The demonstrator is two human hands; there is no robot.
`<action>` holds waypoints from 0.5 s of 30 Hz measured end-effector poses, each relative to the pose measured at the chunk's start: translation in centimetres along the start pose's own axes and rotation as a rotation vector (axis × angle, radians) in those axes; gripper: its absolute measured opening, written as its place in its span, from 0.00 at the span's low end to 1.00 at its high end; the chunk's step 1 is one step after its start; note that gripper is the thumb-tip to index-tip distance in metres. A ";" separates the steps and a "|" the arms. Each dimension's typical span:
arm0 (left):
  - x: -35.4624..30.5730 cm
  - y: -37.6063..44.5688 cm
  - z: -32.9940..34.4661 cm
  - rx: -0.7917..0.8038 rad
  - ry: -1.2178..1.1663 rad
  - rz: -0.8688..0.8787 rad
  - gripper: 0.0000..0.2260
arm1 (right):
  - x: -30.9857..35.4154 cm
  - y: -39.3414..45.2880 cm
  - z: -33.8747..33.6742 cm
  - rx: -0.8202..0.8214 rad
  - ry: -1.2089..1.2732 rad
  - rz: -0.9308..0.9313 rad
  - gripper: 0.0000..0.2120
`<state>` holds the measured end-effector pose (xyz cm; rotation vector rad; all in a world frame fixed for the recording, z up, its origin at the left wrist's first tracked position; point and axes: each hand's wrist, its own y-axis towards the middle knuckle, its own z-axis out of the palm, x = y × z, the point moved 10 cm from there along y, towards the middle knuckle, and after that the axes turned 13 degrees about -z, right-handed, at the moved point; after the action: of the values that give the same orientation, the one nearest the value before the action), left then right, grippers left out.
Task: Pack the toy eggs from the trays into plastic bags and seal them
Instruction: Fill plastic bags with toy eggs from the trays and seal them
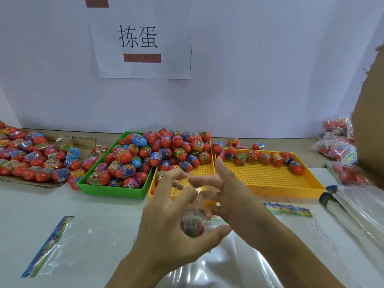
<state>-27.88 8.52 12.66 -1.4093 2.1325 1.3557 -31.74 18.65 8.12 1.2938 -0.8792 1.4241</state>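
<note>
One orange toy egg inside clear plastic bag, both hands pinching bag.

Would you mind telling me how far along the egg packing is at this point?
Done: several filled bags lie piled at the far right. In hand: the left hand and right hand hold a clear bag with a toy egg at it. Left: the green tray is heaped, the yellow tray still has a row, and an empty bag waits.
</note>
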 end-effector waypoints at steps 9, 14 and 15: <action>2.1 0.0 1.5 -0.002 0.003 -0.108 0.22 | 4.5 3.3 -8.5 -0.481 -0.715 -0.282 0.09; 1.5 -0.2 2.8 0.039 0.009 -0.088 0.25 | 3.2 6.8 -14.4 -0.471 -1.316 0.012 0.22; 1.3 -0.2 3.0 0.047 0.016 -0.077 0.25 | 2.6 7.1 -14.7 -0.411 -1.410 0.061 0.22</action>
<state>-29.17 10.13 10.06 -1.4730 2.0825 1.2626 -42.40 31.24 8.83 1.8599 -1.9666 0.1058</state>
